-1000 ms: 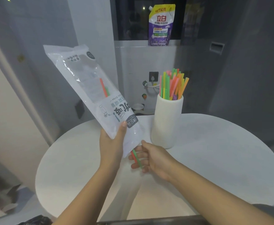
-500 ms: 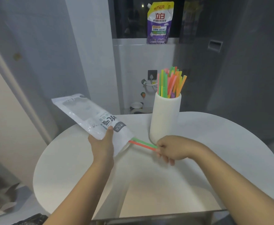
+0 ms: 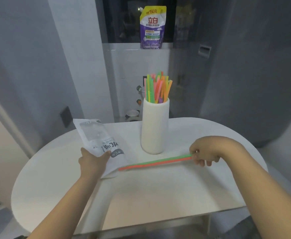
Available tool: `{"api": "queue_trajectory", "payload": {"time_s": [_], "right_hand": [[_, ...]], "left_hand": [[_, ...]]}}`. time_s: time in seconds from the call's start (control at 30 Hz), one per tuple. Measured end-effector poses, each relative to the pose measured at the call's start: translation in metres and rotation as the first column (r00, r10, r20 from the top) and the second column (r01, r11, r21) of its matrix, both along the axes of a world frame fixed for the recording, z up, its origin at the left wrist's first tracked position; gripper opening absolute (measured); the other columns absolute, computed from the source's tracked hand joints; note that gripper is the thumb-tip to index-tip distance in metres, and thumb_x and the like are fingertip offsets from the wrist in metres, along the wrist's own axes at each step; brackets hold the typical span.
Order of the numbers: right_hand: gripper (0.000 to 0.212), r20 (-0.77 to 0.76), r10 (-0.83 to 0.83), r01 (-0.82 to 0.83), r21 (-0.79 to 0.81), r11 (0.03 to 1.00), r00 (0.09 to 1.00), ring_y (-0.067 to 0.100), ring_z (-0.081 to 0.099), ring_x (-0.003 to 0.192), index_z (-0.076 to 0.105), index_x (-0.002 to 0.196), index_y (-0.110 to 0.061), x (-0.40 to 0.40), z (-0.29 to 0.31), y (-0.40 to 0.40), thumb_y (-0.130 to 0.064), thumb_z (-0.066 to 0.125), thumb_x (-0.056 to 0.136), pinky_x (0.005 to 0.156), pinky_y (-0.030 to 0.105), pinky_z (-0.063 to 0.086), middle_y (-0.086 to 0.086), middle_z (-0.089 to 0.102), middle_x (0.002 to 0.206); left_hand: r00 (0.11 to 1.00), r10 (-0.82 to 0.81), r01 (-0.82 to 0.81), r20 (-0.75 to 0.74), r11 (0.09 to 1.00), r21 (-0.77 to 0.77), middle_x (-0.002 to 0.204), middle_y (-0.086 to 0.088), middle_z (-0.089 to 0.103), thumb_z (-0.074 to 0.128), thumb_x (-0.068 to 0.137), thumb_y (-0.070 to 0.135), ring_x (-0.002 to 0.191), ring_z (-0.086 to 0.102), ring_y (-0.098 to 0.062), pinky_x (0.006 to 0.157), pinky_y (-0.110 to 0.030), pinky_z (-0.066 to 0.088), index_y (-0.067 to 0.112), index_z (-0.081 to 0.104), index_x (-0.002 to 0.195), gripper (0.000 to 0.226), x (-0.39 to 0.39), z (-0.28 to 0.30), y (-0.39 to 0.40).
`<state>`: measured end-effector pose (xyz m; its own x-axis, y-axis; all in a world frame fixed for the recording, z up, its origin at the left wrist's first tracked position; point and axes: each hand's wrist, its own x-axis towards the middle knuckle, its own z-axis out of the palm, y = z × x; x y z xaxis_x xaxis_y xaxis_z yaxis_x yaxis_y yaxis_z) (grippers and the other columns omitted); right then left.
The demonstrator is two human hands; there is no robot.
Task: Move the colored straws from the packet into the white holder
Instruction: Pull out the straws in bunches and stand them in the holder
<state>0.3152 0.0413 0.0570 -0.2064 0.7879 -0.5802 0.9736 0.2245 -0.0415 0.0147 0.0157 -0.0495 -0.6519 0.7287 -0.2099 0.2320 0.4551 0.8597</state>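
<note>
Straws [image 3: 156,163] pinched by right hand [image 3: 205,151] lie clear of packet [image 3: 100,142], gripped by left hand [image 3: 92,162].

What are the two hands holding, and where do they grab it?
The right hand pinches a green and an orange straw at one end. The left hand grips the packet near its lower end.

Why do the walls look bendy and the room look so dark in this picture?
Head view: the wide-angle lens bows the walls and the white table's edge; the room is dim, so everything looks soft and grainy. Only the bright straws in the white holder and the two straws the right hand pinches stand out. The left hand holds the packet, whose print looks soft.
</note>
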Motion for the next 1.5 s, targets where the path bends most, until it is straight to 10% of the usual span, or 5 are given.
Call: {"api": "queue_trajectory", "payload": {"time_s": [0.27,0.77,1.03,1.27,1.5], "right_hand": [[0.028,-0.121,-0.054,0.042,-0.1,0.994,0.991,0.012,0.064,0.073,0.053,0.073,-0.02,0.038,0.008,-0.016,-0.021,0.039,0.097,0.066,0.021,0.045,-0.005,0.065,0.077],[0.019,-0.452,-0.061,0.106,0.075,0.992,0.89,0.009,0.049,0.053,0.068,0.076,-0.026,0.029,0.004,-0.01,-0.023,0.056,0.09,0.053,0.02,0.037,-0.008,0.06,0.067],[0.007,-0.942,-0.179,0.457,-0.032,0.889,0.282,0.008,0.066,0.059,0.074,0.076,-0.008,0.017,-0.005,0.006,-0.003,0.07,0.079,0.051,0.016,0.05,0.003,0.071,0.07],[0.005,-0.906,-0.248,0.424,-0.385,0.82,-0.344,0.005,0.063,0.055,0.066,0.086,-0.006,-0.009,-0.004,0.004,-0.003,0.063,0.085,0.054,0.017,0.053,-0.001,0.067,0.06],[0.015,-0.888,-0.274,0.303,-0.394,0.868,-0.37,0.008,0.064,0.061,0.069,0.095,0.0,-0.027,-0.006,-0.003,-0.01,0.062,0.086,0.06,0.019,0.055,0.002,0.067,0.069]], "left_hand": [[0.943,-0.187,0.203,-0.275,0.979,0.029,0.143,-0.003,0.053,0.058,0.092,0.045,0.133,0.045,-0.027,0.116,-0.046,0.027,0.028,0.066,0.121,0.034,0.018,0.03,-0.022],[0.733,-0.68,0.675,0.032,0.732,0.094,0.079,0.012,0.069,0.065,0.092,0.013,0.058,0.054,0.003,0.064,-0.013,0.044,0.027,0.082,0.074,0.029,0.021,0.044,-0.036],[0.806,-0.559,0.525,0.195,0.827,0.202,0.078,0.001,0.071,0.056,0.097,0.006,0.062,0.059,-0.004,0.063,-0.019,0.046,0.013,0.078,0.091,0.023,-0.007,0.047,-0.027],[0.741,-0.569,0.488,0.356,0.821,0.297,0.069,0.002,0.073,0.052,0.098,0.004,0.058,0.065,-0.001,0.058,-0.016,0.052,0.017,0.083,0.076,0.04,-0.01,0.052,-0.028],[0.638,-0.515,0.379,0.572,0.857,0.349,0.094,-0.017,0.078,0.05,0.095,-0.006,0.079,0.077,-0.014,0.064,-0.018,0.059,-0.005,0.072,0.099,0.022,-0.002,0.055,-0.029]]}}
